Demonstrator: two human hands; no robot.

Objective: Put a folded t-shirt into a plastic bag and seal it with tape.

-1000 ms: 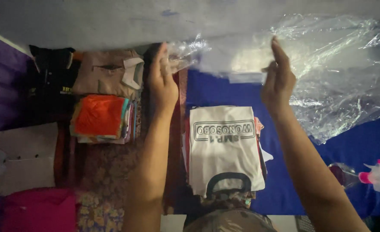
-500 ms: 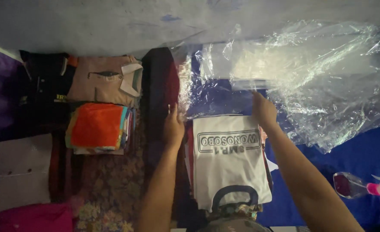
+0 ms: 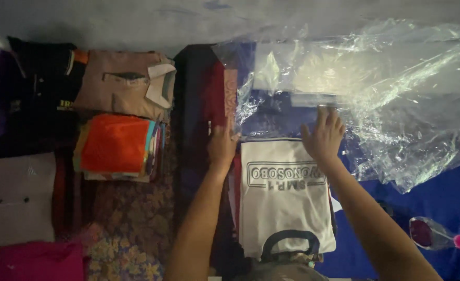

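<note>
both hands at the far edge of the folded white shirt – plastic sheet just beyond

my left hand sits at the shirt's far-left corner, fingers curled down & close together, touching the cloth edge – can't tell if they pinch it. my right hand is at the far-right corner, fingers spread wide & flat, tips reaching onto the near edge of the clear plastic sheet, nothing gripped. the shirt lies flat on the blue cloth, centre of view, dark neckline toward me, printed block toward the far end. left of it: a dark red & navy folded piece, then an orange stack, a tan collared shirt farther off, a black garment at far left. spray bottle w/ pink cap near right.
</note>
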